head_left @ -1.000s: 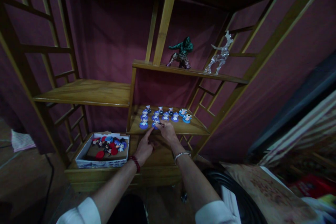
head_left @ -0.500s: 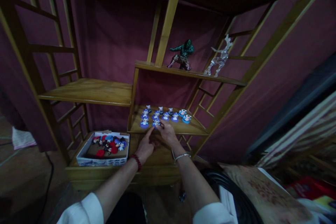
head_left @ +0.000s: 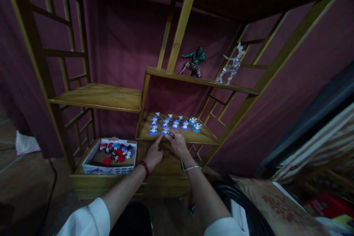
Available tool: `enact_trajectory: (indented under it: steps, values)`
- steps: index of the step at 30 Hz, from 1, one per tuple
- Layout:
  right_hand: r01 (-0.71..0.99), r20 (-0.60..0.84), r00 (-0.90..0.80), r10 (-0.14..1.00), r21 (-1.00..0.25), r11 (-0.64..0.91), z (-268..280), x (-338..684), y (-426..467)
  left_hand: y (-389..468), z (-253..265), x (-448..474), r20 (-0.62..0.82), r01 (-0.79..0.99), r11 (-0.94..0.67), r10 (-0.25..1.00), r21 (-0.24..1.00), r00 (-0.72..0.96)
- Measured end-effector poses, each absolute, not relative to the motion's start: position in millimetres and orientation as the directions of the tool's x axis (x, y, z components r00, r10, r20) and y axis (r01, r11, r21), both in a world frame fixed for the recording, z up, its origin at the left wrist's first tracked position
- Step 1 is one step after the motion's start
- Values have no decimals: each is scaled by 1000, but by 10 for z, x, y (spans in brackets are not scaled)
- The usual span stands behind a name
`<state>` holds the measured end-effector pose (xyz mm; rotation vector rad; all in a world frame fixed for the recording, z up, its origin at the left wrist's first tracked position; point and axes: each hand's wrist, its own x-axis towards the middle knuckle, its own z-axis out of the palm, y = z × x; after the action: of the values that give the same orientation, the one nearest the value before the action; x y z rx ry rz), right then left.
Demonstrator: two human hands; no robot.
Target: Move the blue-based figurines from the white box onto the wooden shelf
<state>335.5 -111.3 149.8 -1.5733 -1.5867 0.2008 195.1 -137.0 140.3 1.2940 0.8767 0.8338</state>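
Observation:
A small purple-and-white figurine [head_left: 165,130] stands upright on its round base near the front edge of the lower right shelf [head_left: 143,135]. My left hand [head_left: 155,153] points at it from below, index finger stretched out close to the base and the other fingers curled. From the right, my right hand [head_left: 177,142] has its thumb and forefinger apart beside the same base; whether they touch it I cannot tell. Just left stands a matching figurine [head_left: 153,129]. Behind are several more purple ones, small dark-based figurines [head_left: 170,117] and two blue-based figurines [head_left: 197,127].
An open cardboard box [head_left: 109,170] with several jumbled red, black, blue and purple figurines sits at lower left. Above, a crouching green statue [head_left: 195,62] and a clear deer figure [head_left: 231,67] stand on a shelf. A wooden upright [head_left: 142,107] borders the figurine compartment.
My right fingers have drawn slightly back from the front figurine, which shows more fully now. My left hand stays nearly in place. The whole view has shifted slightly.

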Motion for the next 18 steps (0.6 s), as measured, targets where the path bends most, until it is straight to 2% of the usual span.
enact_trajectory:
  steps: [9, 18]
  values:
    - [739, 446, 160, 881, -646, 193, 1502, 3381, -1104, -1318, 1363, 1962, -49, -34, 73, 888, 997, 457]
    - [664, 414, 158, 896, -717, 214, 1418, 3451, -1025, -1315, 1399, 1969, -67, -23, 86, 895, 996, 441]
